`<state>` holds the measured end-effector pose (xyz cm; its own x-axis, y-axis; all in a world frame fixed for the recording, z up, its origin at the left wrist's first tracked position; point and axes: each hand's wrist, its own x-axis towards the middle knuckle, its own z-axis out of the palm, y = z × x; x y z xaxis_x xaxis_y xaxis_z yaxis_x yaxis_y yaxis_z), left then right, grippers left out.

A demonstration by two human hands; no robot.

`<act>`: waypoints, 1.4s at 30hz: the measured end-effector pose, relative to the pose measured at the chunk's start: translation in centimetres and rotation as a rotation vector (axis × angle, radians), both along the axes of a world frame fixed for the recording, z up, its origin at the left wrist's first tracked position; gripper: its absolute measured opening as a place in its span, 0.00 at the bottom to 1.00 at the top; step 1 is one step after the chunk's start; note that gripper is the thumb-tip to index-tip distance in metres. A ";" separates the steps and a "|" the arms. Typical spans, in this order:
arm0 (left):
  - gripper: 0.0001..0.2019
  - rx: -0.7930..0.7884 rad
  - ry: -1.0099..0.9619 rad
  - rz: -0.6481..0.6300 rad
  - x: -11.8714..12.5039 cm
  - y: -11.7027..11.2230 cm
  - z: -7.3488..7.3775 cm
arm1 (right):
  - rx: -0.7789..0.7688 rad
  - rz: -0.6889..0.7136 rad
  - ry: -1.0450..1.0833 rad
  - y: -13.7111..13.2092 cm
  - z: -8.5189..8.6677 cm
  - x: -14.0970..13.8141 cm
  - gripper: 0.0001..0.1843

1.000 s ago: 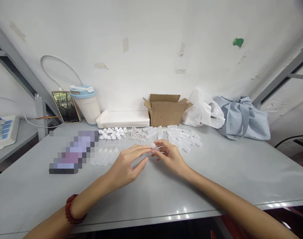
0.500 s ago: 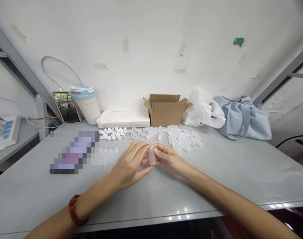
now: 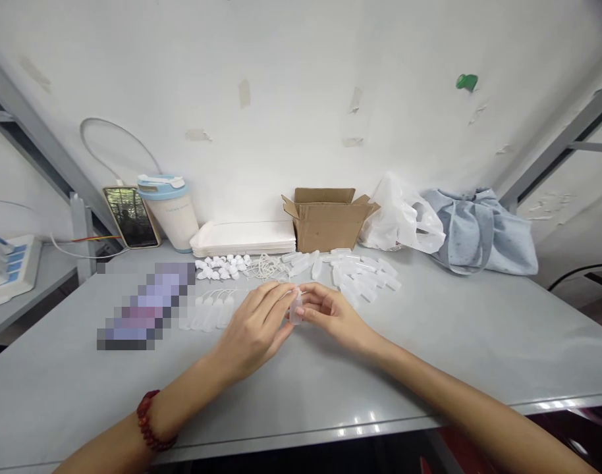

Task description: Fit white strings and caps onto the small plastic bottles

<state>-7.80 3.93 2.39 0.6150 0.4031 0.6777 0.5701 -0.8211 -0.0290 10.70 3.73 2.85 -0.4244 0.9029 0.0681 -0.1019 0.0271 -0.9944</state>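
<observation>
Between my two hands, above the grey table, is a small translucent plastic bottle (image 3: 296, 309), held nearly upright. My left hand (image 3: 255, 326) has its fingers closed about the bottle's top and left side. From the right, my right hand (image 3: 333, 317) grips the same bottle, thumb pressed on its body. The fingers partly hide the bottle's neck. Left of my hands lies a row of similar bottles with white cords (image 3: 212, 311). Behind them are a heap of small white caps (image 3: 222, 266), a bundle of white cords (image 3: 269, 267) and a pile of loose translucent bottles (image 3: 363, 273).
Along the wall stand a phone (image 3: 132, 217), a tumbler (image 3: 170, 214), stacked white envelopes or sheets (image 3: 244, 237), an open cardboard box (image 3: 330, 224), a white plastic bag (image 3: 400, 214) and a blue cloth bag (image 3: 493, 230). A pixelated flat object (image 3: 150, 306) lies at the left of the table (image 3: 429, 342).
The bottle has turned a little in my fingers and moved slightly left. My right thumb now lies lower on its body. The view has shifted slightly.
</observation>
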 end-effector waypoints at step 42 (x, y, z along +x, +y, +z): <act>0.22 -0.882 0.242 0.297 -7.1 3.3 3.0 | 0.408 -0.232 -0.544 0.9 -0.3 1.2 0.15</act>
